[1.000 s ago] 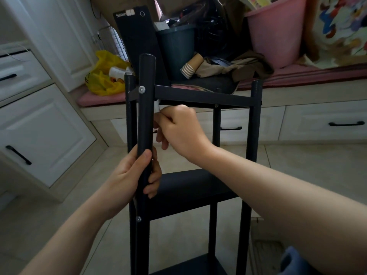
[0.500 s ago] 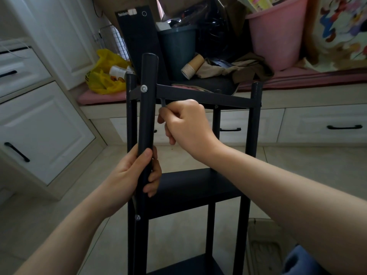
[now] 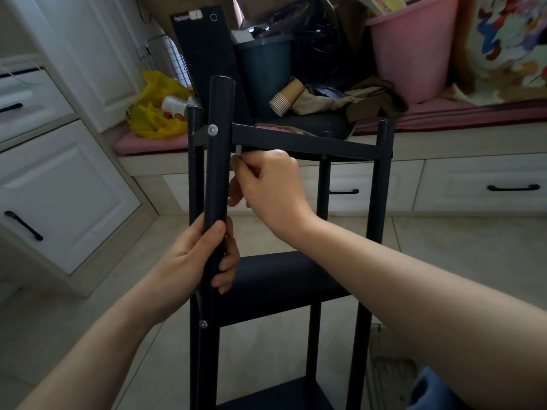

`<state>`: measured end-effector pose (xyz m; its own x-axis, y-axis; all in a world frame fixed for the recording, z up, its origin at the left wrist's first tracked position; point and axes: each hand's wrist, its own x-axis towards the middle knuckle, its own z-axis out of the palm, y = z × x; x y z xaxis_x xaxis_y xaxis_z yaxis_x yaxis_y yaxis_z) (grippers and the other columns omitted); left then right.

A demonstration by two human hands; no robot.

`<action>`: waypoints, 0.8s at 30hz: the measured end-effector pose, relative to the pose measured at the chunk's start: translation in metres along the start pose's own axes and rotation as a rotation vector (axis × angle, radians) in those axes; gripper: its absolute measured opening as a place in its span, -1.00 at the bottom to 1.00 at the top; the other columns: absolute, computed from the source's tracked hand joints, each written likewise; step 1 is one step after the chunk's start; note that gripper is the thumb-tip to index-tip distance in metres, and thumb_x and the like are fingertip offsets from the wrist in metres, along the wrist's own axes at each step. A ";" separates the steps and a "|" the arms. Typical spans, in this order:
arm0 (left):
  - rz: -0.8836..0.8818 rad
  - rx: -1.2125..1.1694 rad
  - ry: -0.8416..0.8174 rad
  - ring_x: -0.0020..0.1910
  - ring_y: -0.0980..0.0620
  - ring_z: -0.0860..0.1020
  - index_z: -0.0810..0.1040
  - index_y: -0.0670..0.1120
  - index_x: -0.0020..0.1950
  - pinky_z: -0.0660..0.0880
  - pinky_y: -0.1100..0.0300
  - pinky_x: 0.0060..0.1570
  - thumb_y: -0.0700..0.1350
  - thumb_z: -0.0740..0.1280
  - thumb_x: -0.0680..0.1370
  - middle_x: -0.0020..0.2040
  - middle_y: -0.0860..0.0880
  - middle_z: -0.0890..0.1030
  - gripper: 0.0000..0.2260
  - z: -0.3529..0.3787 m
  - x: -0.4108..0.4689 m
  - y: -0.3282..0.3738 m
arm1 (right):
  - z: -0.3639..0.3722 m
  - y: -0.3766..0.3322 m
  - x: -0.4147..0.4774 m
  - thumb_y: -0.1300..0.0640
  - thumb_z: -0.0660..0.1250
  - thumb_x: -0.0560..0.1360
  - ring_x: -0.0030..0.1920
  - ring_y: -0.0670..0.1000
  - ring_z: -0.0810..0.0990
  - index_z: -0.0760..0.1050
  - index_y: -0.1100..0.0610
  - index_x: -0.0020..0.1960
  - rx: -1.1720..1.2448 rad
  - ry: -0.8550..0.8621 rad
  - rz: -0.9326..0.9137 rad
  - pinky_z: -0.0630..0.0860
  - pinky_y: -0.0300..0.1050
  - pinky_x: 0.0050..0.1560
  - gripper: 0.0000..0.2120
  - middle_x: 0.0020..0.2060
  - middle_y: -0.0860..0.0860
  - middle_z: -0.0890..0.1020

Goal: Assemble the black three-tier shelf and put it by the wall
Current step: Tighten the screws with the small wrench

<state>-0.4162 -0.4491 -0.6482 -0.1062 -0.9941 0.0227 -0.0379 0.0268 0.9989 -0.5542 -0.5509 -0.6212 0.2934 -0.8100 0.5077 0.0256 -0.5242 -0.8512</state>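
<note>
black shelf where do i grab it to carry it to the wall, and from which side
Likely the near left post and the right post, between the top tier and the middle tier, from the near side. Both are upright, round and slim enough for fingers to wrap, as the left hand shows; the right hand would first put down its small tool.

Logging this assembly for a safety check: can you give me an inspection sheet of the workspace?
Surface: tiled floor.
Job's things: black shelf upright, three tiers fitted; screw in the front post.
Clutter: pink bucket, dark bin, paper cups, yellow bag on the window seat.
Hands: left hand grips the front post; right hand pinches a small tool under the top tier.
Cables: apparently a thin wire, left cabinet top.
Surroundings: white cabinets, black handles.
</note>
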 end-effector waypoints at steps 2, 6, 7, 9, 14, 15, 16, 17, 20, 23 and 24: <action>0.005 0.000 -0.009 -0.48 0.03 0.37 0.46 0.03 -0.05 0.45 0.17 -0.42 0.34 0.45 0.42 -0.34 -0.04 0.39 -0.57 0.001 0.000 0.000 | 0.005 0.002 0.001 0.27 0.25 0.62 -0.39 -0.08 0.63 0.61 0.32 -0.12 0.019 0.033 -0.013 0.50 -0.35 -0.37 -0.77 -0.34 0.10 0.65; 0.003 0.002 -0.010 -0.48 0.02 0.36 0.43 0.00 -0.03 0.45 0.17 -0.42 0.34 0.45 0.42 -0.34 -0.05 0.38 -0.54 0.002 0.000 -0.001 | 0.015 0.007 0.004 0.27 0.25 0.62 -0.29 0.03 0.63 0.58 0.33 -0.14 0.066 0.079 -0.035 0.61 -0.09 -0.25 -0.78 -0.30 0.14 0.64; 0.005 0.007 -0.008 -0.48 0.02 0.36 0.43 0.00 -0.02 0.45 0.17 -0.42 0.34 0.45 0.42 -0.34 -0.05 0.38 -0.53 0.002 0.000 -0.002 | 0.017 0.008 0.004 0.27 0.26 0.62 -0.29 0.00 0.63 0.56 0.30 -0.17 0.074 0.090 -0.040 0.61 -0.09 -0.24 -0.78 -0.32 0.10 0.63; 0.010 0.015 -0.008 -0.49 0.02 0.35 0.43 0.00 -0.02 0.44 0.17 -0.41 0.34 0.44 0.43 -0.35 -0.04 0.38 -0.54 0.001 0.001 -0.002 | 0.020 0.009 0.005 0.27 0.27 0.61 -0.33 -0.16 0.58 0.51 0.18 -0.22 0.085 0.117 -0.067 0.52 -0.32 -0.30 -0.77 -0.38 -0.06 0.57; 0.012 0.029 -0.010 -0.49 0.03 0.35 0.45 0.01 -0.03 0.45 0.17 -0.41 0.34 0.42 0.45 -0.35 -0.04 0.38 -0.57 -0.001 0.001 -0.005 | 0.027 0.008 0.006 0.30 0.28 0.60 -0.37 -0.35 0.49 0.49 0.12 -0.19 0.081 0.165 -0.114 0.34 -0.55 -0.33 -0.79 -0.41 -0.23 0.45; 0.013 0.029 -0.008 -0.49 0.03 0.35 0.45 0.01 -0.03 0.45 0.17 -0.41 0.34 0.42 0.45 -0.35 -0.04 0.38 -0.57 -0.002 0.001 -0.005 | 0.027 0.009 0.007 0.30 0.28 0.60 -0.37 -0.36 0.49 0.50 0.13 -0.18 0.070 0.163 -0.120 0.34 -0.55 -0.32 -0.80 -0.41 -0.24 0.45; 0.015 0.029 -0.006 -0.49 0.02 0.35 0.45 0.02 -0.03 0.45 0.17 -0.41 0.34 0.42 0.45 -0.35 -0.04 0.38 -0.57 -0.002 0.001 -0.005 | 0.027 0.009 0.007 0.30 0.28 0.60 -0.37 -0.35 0.50 0.51 0.13 -0.18 0.056 0.161 -0.123 0.35 -0.54 -0.31 -0.80 -0.41 -0.24 0.45; 0.018 0.029 -0.006 -0.49 0.02 0.35 0.45 0.02 -0.04 0.45 0.16 -0.41 0.34 0.42 0.45 -0.35 -0.04 0.38 -0.58 -0.002 0.001 -0.004 | 0.026 0.009 0.006 0.29 0.27 0.60 -0.36 -0.34 0.51 0.51 0.13 -0.18 0.044 0.158 -0.122 0.37 -0.52 -0.29 -0.80 -0.41 -0.23 0.47; 0.024 0.032 0.000 -0.49 0.02 0.35 0.43 0.00 -0.03 0.45 0.16 -0.41 0.28 0.37 0.51 -0.35 -0.04 0.38 -0.63 0.000 0.001 -0.003 | 0.021 0.011 0.005 0.28 0.27 0.61 -0.33 -0.23 0.56 0.50 0.21 -0.22 0.012 0.137 -0.101 0.48 -0.38 -0.25 -0.77 -0.38 -0.09 0.56; 0.018 0.027 0.023 -0.51 0.02 0.34 0.37 -0.07 0.01 0.43 0.17 -0.43 0.18 0.27 0.56 -0.37 -0.04 0.38 -0.68 0.003 0.002 -0.002 | 0.014 0.009 0.005 0.24 0.25 0.62 -0.22 -0.02 0.63 0.61 0.30 -0.09 -0.002 0.086 -0.073 0.60 -0.05 -0.10 -0.79 -0.26 0.10 0.66; 0.020 0.028 0.030 -0.51 0.02 0.34 0.35 -0.09 0.02 0.43 0.17 -0.44 0.16 0.24 0.56 -0.37 -0.04 0.38 -0.69 0.004 0.003 -0.002 | 0.011 0.008 0.004 0.23 0.25 0.62 -0.23 -0.02 0.62 0.62 0.28 -0.08 -0.008 0.073 -0.061 0.59 -0.08 -0.10 -0.79 -0.25 0.11 0.66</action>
<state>-0.4201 -0.4512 -0.6506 -0.0771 -0.9960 0.0445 -0.0639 0.0494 0.9967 -0.5421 -0.5557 -0.6276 0.2205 -0.7934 0.5673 0.0341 -0.5750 -0.8175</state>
